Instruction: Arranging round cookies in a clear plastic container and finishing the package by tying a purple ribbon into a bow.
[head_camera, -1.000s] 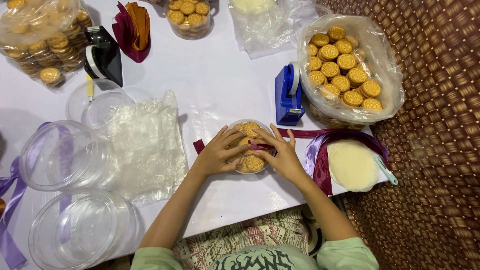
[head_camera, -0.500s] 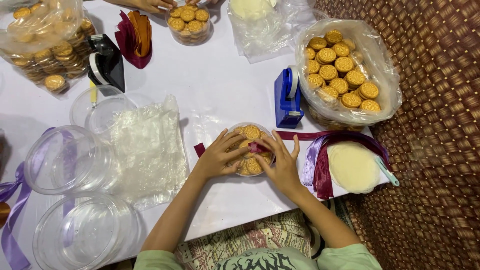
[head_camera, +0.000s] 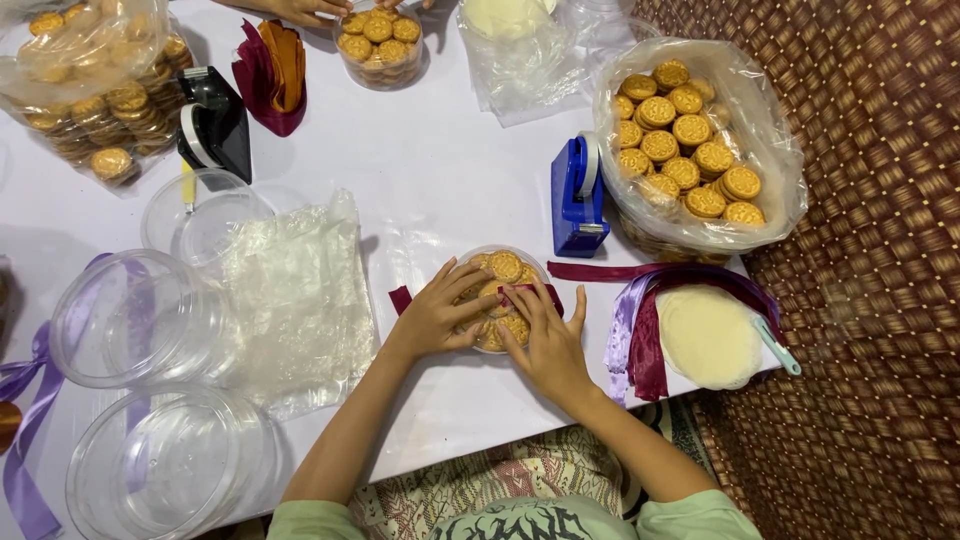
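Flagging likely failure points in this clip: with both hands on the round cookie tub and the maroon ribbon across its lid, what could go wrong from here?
1. The maroon ribbon is pinned only by fingertips of the right hand; it could slide off the smooth lid of the cookie tub.
2. The left hand steadies the tub from one side only; a sideways push might shift it.
3. The ribbon's free end trails toward the heap of loose ribbons and may snag.
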